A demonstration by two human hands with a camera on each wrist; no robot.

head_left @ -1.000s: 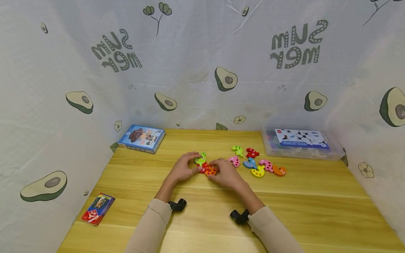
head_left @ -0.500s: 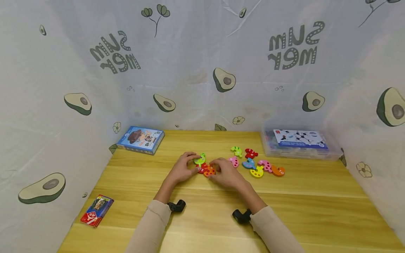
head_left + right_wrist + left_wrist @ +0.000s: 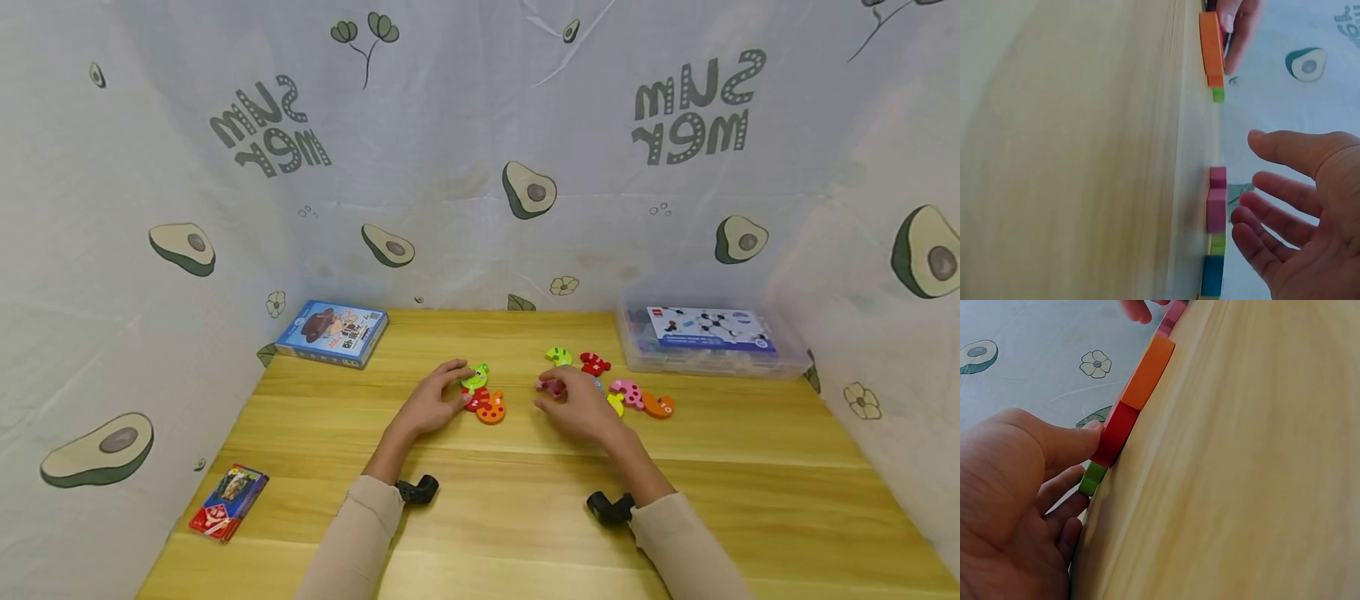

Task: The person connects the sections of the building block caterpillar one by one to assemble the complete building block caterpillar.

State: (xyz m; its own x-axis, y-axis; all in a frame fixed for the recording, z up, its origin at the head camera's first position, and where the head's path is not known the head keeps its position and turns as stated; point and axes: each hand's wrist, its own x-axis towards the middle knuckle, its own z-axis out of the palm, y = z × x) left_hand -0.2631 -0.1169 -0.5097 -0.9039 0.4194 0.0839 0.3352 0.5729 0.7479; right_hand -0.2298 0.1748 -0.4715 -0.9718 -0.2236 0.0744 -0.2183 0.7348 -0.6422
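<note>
In the head view, the left hand [image 3: 429, 405] holds a short row of joined number puzzle pieces: a green smiling head piece [image 3: 475, 380], a red piece marked 2 [image 3: 474, 402] and an orange piece marked 3 [image 3: 492, 409]. The left wrist view shows its thumb against the red piece's edge [image 3: 1117, 434] and fingers by the green one. The right hand [image 3: 583, 404] hovers over a pink piece [image 3: 552, 388] that its fingers partly cover. In the right wrist view, that hand's thumb and fingers are spread, apart from the pink piece [image 3: 1217, 209].
Around the right hand lie loose pieces: green [image 3: 558, 357], red [image 3: 595, 363], yellow [image 3: 617, 404], pink with dots [image 3: 627, 392] and orange marked 10 [image 3: 658, 406]. A clear plastic case [image 3: 712, 358], a blue box [image 3: 332, 332] and a card pack [image 3: 228, 502] sit further out.
The right hand has left the orange piece marked 3 and moved right to the pink piece. The left hand stays at the joined pieces.
</note>
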